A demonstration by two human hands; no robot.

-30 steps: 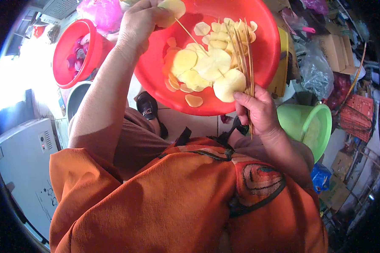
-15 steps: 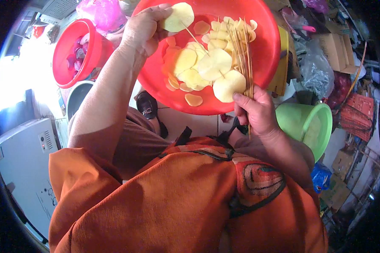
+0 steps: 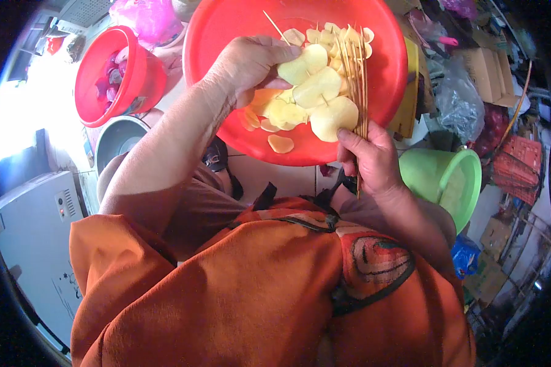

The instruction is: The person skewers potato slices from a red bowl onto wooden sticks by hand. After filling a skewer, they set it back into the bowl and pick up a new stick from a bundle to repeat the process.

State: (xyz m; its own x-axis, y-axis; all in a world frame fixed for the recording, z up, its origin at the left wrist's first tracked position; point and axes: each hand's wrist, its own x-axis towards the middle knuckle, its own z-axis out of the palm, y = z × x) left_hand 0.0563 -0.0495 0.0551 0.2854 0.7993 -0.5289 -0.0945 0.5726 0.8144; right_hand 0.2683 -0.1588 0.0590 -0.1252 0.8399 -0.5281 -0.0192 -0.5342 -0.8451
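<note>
My left hand (image 3: 251, 66) pinches the edge of a thin pale-yellow potato slice (image 3: 306, 65). A bare skewer tip (image 3: 275, 25) pokes out past that slice, up and to the left. Along the same skewer sit a second slice (image 3: 318, 87) and a third slice (image 3: 335, 119), nearest my right hand. My right hand (image 3: 374, 160) is closed around a bundle of thin wooden skewers (image 3: 357, 85) and the lower end of the loaded one. Below both hands, loose slices (image 3: 280, 144) lie in a large red basin (image 3: 239, 21), with filled skewers (image 3: 324, 38) at its far side.
At the left stand a red bucket (image 3: 87, 82) with purple-red pieces inside and a grey basin (image 3: 106, 147). A green bucket (image 3: 468, 183) is at the right, beside clear plastic bags (image 3: 459, 110) and a cardboard box (image 3: 490, 76). A white cabinet (image 3: 33, 238) is at lower left.
My left hand has moved right and down, bringing its potato slice along the skewer, close to the other two. The skewer's tip now sticks out beyond it. My right hand has hardly moved.
</note>
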